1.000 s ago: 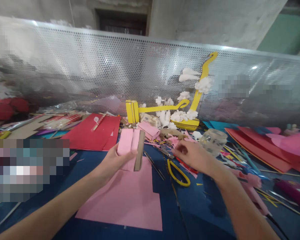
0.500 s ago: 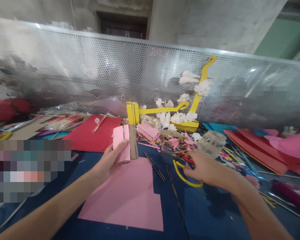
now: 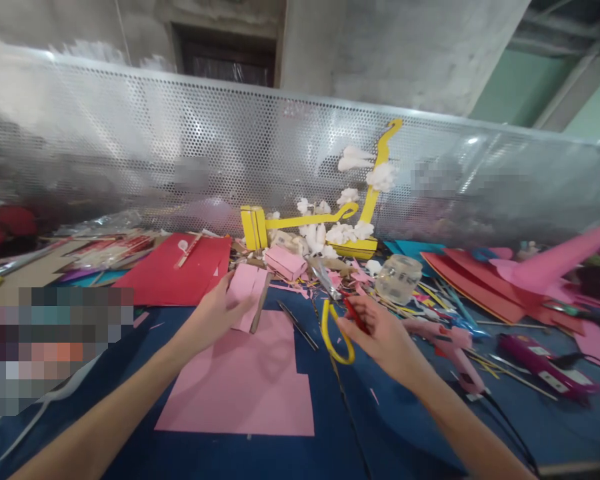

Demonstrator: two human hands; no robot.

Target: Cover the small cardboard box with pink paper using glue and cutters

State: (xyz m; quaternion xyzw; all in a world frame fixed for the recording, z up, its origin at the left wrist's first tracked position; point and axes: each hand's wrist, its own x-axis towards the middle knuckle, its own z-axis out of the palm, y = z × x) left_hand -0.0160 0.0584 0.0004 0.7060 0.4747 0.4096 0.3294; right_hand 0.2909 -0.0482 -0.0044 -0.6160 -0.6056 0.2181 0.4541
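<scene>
While the left hand (image 3: pixel 214 313) pinches a pink box (image 3: pixel 245 288), the right hand (image 3: pixel 386 337) seemingly curls round scissors (image 3: pixel 333 291).

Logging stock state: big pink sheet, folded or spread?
Spread. The pink sheet lies flat on the blue table, near corners out, no fold visible; its far edge is partly hidden by the pink block in the left hand.

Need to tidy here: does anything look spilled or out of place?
Paper scraps lie strewn between the pink block on the table and the clear roll, like uncleared offcuts; I see no liquid spill.
</scene>
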